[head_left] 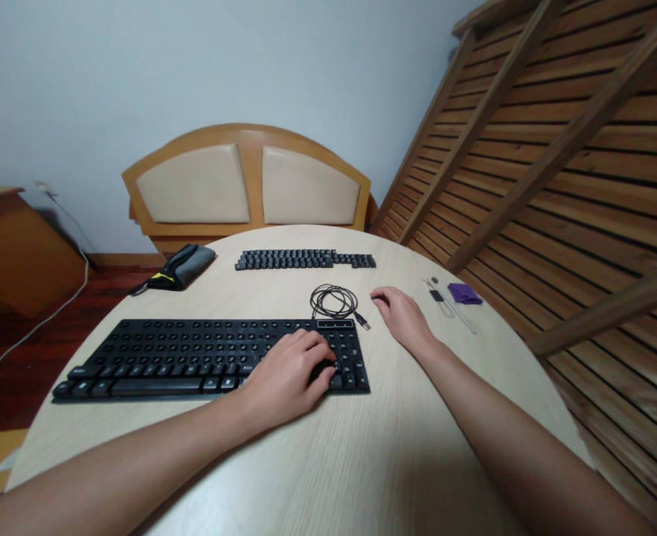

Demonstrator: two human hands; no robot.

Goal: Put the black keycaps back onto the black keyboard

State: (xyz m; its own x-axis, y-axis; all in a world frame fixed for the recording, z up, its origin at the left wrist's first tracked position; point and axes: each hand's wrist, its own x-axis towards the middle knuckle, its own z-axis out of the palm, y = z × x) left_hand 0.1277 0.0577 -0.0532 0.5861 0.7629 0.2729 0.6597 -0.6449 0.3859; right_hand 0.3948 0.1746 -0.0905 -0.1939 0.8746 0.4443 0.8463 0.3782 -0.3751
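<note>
A black keyboard (155,342) lies across the near left of the round table, with many bare key sockets in its upper rows and keycaps on its lower rows. My left hand (297,365) rests on its right part, fingers curled down onto the keys and thumb bent at the side; the fingertips are partly hidden. To the right, my right hand (399,313) is just above or on the table, thumb and forefinger pinched on a small dark piece, seemingly a keycap (373,298). Removed keycaps (286,259) stand in rows at the back.
A coiled USB cable (333,300) lies behind the keyboard. A grey and black pouch (186,266) sits at the left rear. On the right are a wire keycap puller (438,296), a thin rod (462,316) and a folded purple cloth (464,293). Wooden slats (574,171) rise beyond the table (361,454).
</note>
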